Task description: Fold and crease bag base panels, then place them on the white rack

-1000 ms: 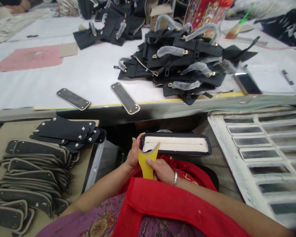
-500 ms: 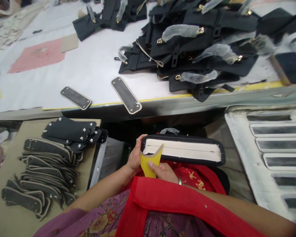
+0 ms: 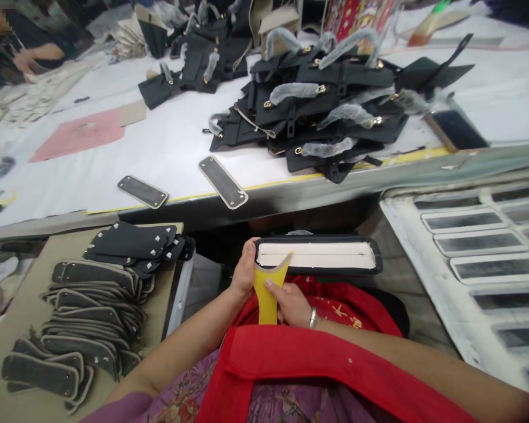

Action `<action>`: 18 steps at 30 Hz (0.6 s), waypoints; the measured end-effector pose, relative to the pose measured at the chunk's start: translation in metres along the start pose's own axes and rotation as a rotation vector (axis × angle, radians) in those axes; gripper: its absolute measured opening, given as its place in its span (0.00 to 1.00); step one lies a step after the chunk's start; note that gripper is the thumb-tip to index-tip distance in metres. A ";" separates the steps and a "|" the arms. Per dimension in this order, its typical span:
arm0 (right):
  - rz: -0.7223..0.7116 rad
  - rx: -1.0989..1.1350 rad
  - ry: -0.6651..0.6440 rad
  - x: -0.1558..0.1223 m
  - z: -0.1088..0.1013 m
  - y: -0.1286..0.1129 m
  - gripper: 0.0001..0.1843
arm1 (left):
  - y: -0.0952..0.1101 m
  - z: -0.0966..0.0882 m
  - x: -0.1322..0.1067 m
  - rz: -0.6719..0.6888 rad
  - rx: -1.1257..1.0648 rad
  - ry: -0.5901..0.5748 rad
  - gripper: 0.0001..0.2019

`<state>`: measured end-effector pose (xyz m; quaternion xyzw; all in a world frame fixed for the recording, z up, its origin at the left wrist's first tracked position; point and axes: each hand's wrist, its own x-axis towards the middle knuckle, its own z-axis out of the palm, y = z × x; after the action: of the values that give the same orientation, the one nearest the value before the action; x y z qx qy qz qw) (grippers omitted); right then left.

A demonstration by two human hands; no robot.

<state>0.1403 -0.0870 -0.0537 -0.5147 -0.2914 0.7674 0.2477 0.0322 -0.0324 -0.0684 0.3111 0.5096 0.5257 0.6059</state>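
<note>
A long black bag base panel (image 3: pixel 320 256) with a cream inner face lies across my lap, over a red apron (image 3: pixel 300 358). My left hand (image 3: pixel 244 274) grips the panel's left end, fingers curled round its edge. My right hand (image 3: pixel 291 302) pinches a yellow forked scraper tool (image 3: pixel 268 288), whose curved tip rests on the cream face near the panel's left end.
To the left, a board (image 3: pixel 26 282) carries stacks of black oval panels (image 3: pixel 97 288). Two loose panels (image 3: pixel 223 181) lie near the white table's edge. A heap of black bag parts with wrapped handles (image 3: pixel 317 111) sits beyond. A rack of glued strips (image 3: pixel 485 247) stands at right. Another person works at far left.
The camera view swung down and back up. My hands stay on the panel and the yellow tool, with the tool's tip still at the panel's left end.
</note>
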 end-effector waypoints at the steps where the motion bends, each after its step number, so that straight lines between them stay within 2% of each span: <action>1: -0.013 0.057 0.029 -0.001 0.001 0.000 0.26 | 0.001 0.001 0.001 0.008 0.002 -0.002 0.14; 7: -0.130 0.298 0.066 0.010 0.007 0.009 0.27 | 0.003 0.002 0.004 0.022 0.038 0.010 0.14; 13: -0.096 0.290 0.088 0.007 0.012 0.008 0.22 | 0.002 -0.002 0.002 0.049 0.025 -0.022 0.14; 18: -0.069 0.182 0.128 -0.001 0.015 0.006 0.19 | 0.007 0.001 0.001 0.025 0.048 -0.023 0.15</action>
<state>0.1261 -0.0944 -0.0528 -0.5276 -0.2215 0.7473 0.3377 0.0310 -0.0298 -0.0620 0.3379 0.5111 0.5175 0.5973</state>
